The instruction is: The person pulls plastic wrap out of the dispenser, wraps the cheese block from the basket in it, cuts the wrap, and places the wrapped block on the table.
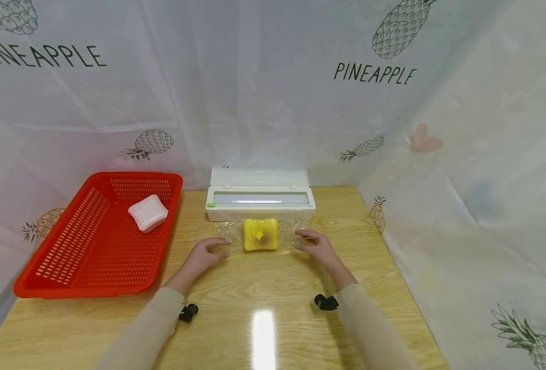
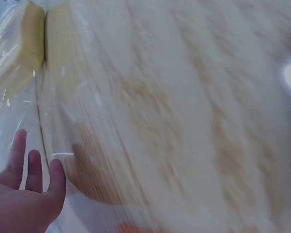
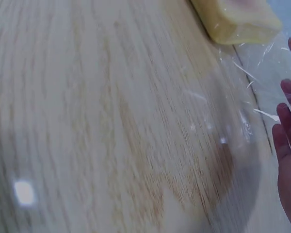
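Note:
On the wooden table (image 1: 263,282) a yellow, pillow-shaped block (image 1: 261,235) with a brown patch and a small yellow shape on top lies in clear plastic film (image 1: 231,232). The film spreads out flat to both sides of it. At the film's left end is my left hand (image 1: 206,252), its fingers spread and slightly bent; the left wrist view shows the fingertips (image 2: 20,138) right at the film. My right hand (image 1: 318,247) stands at the opposite end, fingers loosely extended. In the right wrist view, shiny film creases (image 3: 266,115) run up to its fingers.
Right behind the block stands a white cling film dispenser (image 1: 261,213), lid raised. To the left, a red plastic basket (image 1: 111,289) holds a white, pillow-shaped block (image 1: 148,212). A pineapple-printed curtain (image 1: 273,103) hangs behind the table and along its right side.

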The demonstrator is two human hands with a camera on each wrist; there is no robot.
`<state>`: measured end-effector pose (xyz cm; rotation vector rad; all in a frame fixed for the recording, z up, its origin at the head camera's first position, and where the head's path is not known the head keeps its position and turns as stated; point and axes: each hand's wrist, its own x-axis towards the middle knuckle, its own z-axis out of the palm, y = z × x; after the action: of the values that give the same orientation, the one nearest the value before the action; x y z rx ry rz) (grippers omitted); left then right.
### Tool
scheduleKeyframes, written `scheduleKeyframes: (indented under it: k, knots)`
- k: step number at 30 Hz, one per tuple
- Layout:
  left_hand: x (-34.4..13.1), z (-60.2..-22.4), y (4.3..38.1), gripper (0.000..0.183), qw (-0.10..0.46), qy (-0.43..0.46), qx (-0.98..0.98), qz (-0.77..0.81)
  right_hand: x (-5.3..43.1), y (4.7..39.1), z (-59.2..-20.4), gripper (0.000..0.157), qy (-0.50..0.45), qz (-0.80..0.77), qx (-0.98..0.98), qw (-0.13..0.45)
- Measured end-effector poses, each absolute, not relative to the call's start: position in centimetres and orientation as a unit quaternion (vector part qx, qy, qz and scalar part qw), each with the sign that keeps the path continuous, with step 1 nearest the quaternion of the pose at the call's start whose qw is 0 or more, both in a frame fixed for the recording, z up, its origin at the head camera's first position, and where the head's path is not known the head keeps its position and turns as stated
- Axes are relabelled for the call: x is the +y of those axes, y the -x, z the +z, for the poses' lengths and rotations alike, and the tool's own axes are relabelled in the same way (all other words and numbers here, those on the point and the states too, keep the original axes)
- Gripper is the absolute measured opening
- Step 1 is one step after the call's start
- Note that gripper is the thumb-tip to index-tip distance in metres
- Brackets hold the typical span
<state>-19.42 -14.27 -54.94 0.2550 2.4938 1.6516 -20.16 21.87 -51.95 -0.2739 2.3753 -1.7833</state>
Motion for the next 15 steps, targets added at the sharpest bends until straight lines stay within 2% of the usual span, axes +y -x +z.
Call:
scheduleKeyframes:
  k: [7,15]
  knots:
    - [-13.9,-54.8,19.9,0.027,0.058,-0.063,0.843,0.531,22.0,21.6,-55.7,0.043,0.014,-0.673,0.737,0.056]
    - [-14.2,-54.6,20.4,0.03,0.014,-0.087,0.818,0.568,22.4,21.8,-55.6,0.044,-0.004,-0.662,0.749,0.037]
